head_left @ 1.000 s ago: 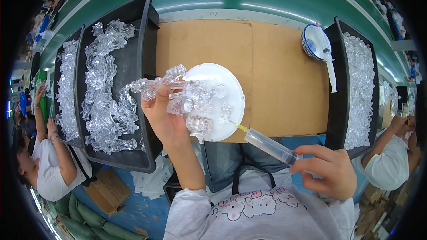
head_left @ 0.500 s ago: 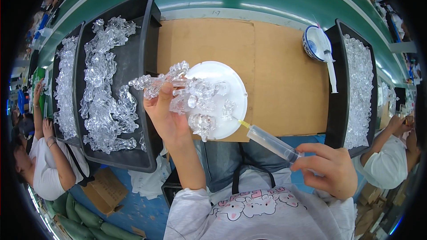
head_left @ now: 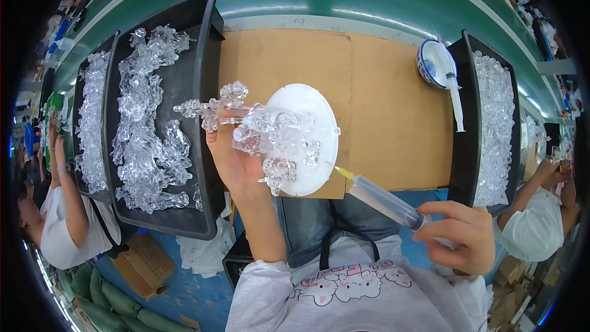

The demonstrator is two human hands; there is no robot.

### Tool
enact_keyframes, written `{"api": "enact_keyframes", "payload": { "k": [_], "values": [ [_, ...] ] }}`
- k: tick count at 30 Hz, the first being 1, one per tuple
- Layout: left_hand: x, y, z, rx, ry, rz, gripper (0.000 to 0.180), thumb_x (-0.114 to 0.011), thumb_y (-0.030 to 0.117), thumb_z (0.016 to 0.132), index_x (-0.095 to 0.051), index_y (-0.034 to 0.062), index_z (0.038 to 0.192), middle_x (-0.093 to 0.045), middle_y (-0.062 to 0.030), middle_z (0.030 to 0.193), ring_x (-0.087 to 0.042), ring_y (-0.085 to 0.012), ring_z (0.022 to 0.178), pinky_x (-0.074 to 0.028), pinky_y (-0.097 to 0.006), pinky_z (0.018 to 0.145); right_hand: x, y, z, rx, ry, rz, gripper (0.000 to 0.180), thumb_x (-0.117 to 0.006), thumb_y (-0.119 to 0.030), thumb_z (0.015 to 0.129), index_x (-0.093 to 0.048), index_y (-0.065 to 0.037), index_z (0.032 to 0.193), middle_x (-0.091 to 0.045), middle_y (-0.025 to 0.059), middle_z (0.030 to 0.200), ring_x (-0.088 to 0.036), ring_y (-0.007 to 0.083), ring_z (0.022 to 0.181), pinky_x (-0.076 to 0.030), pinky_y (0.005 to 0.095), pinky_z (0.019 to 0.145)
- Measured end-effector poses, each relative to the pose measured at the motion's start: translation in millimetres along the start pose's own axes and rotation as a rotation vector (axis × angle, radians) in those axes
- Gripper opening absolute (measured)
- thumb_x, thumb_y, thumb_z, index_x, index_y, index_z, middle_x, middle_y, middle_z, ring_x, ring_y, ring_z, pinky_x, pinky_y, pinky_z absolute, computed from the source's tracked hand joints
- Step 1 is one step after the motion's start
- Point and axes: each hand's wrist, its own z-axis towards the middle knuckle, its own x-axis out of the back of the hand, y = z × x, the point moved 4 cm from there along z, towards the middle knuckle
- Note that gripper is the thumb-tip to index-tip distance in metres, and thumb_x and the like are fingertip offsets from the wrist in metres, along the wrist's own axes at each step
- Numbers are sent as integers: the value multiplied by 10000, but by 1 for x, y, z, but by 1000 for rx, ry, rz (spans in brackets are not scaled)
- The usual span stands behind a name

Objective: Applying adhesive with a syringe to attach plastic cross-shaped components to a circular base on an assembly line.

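My left hand [head_left: 236, 154] is closed around clear plastic figure-like pieces [head_left: 264, 126], which jut out past my fingers on the left. Behind and beside them is a round white disc [head_left: 322, 114], seen a little tilted. Small clear pieces [head_left: 311, 154] show against its lower half, one [head_left: 279, 172] by its lower left edge; whether they are joined to the disc I cannot tell. In my right hand [head_left: 458, 237] is a syringe [head_left: 384, 200] with a yellow needle hub, gripped by the plunger end. Its needle points up-left toward the disc, apart from the small piece.
Brown cardboard [head_left: 393, 129] covers the work surface. Black bins of clear plastic parts stand left [head_left: 212, 117] and right [head_left: 467, 117]. At the back right a blue-and-white bowl [head_left: 424, 64] has another syringe [head_left: 458, 107] leaning on it. Co-workers sit at both sides.
The syringe has drawn back slightly to the right and down, its needle leaving the small clear piece. My left hand has tilted the clear pieces, and the white disc looks narrower.
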Motion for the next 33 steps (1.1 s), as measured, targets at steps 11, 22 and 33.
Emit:
{"api": "enact_keyframes", "payload": {
  "k": [11, 22, 33],
  "values": [
    [3, -11, 5, 222, -60, -212, 202, -582, 137, 885, -567, 19, 1049, -622, -95, 961, -618, -199, 876, -544, -357, 745, -2, 28, -19, -67, 381, 264, 236, -568, 21, 497, -628, -15, 723, -647, 193, 866, -559, 125, 494, -437, 218, 490],
    [18, -16, 17, 309, 6, -341, 211, -606, 224, 879, -614, 41, 986, -650, -64, 970, -616, -190, 913, -501, -385, 842, -3, 39, -24, -163, 405, 317, 226, -594, 42, 524, -643, -36, 730, -650, 168, 860, -626, 162, 572, -475, 236, 516],
    [7, -23, 12, 378, -2, -307, 245, -628, 289, 863, -622, 60, 947, -649, -63, 937, -619, -214, 897, -504, -435, 831, -4, 44, -25, -170, 380, 318, 225, -606, 36, 533, -649, -41, 740, -649, 167, 875, -624, 154, 576, -472, 232, 510]
  ]
}}
